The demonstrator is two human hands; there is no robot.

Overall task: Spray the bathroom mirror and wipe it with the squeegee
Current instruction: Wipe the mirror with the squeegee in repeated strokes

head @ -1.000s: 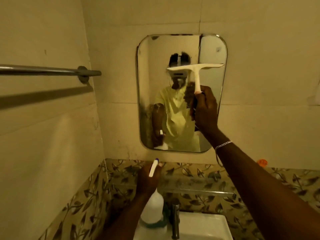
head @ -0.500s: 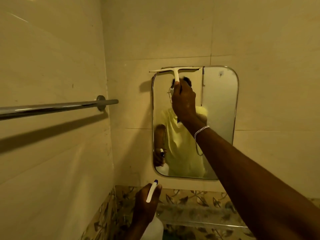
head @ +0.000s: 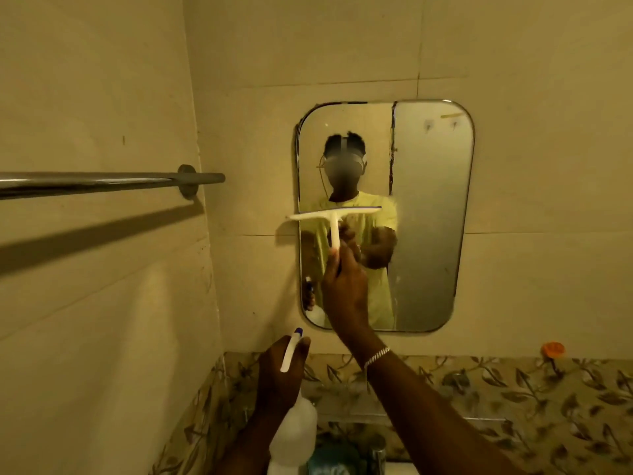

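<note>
The rounded mirror [head: 431, 214] hangs on the tiled wall ahead; its right half looks misted, its left half clearer. My right hand [head: 344, 289] grips the handle of a white squeegee [head: 334, 217], whose blade lies level across the mirror's left half at mid height, its left end past the mirror's edge. Lower down, my left hand [head: 282, 375] holds a white spray bottle [head: 294, 433] by the neck, with its blue-tipped nozzle pointing up toward the wall below the mirror.
A chrome towel bar [head: 102, 182] juts from the left wall at mirror height. Leaf-patterned tiles [head: 513, 389] run below the mirror. A tap [head: 376, 450] sits at the bottom edge, and an orange object [head: 552, 349] rests on the tile ledge at right.
The squeegee went from the mirror's upper right to its top left edge, then came down the left half to mid height. The left hand kept holding the bottle.
</note>
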